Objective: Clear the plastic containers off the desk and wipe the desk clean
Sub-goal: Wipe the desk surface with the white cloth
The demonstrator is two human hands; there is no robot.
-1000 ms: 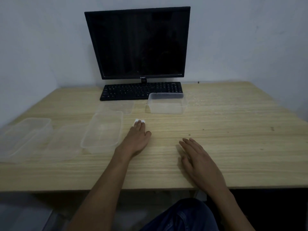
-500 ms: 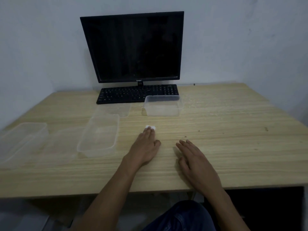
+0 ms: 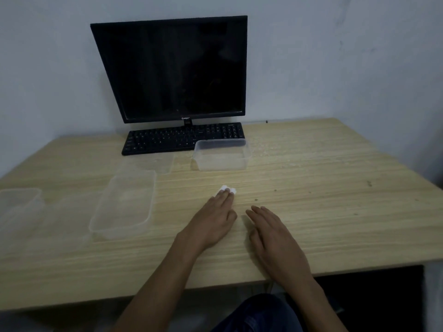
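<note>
Right hand (image 3: 275, 238) flat on the wooden desk (image 3: 323, 188), fingers straight, slightly apart, holding nothing. Left hand (image 3: 213, 221) palm-down, straight fingers together pressing a white wipe (image 3: 227, 189). Clear containers: long one (image 3: 124, 204) left of it, another (image 3: 19, 207) at the left edge, a third (image 3: 221, 155) touching the black keyboard (image 3: 167, 140). Monitor (image 3: 172, 68) behind.

Wooden desk (image 3: 311, 224): three clear containers (image 3: 124, 204), flat lids (image 3: 153, 162), keyboard (image 3: 182, 137), monitor (image 3: 175, 70), white wipe (image 3: 226, 188).

3 clear plastic containers (image 3: 221, 154), 2 lids (image 3: 153, 162), 1 monitor (image 3: 173, 68), 1 kbd (image 3: 182, 138), 2 hands (image 3: 211, 222)
</note>
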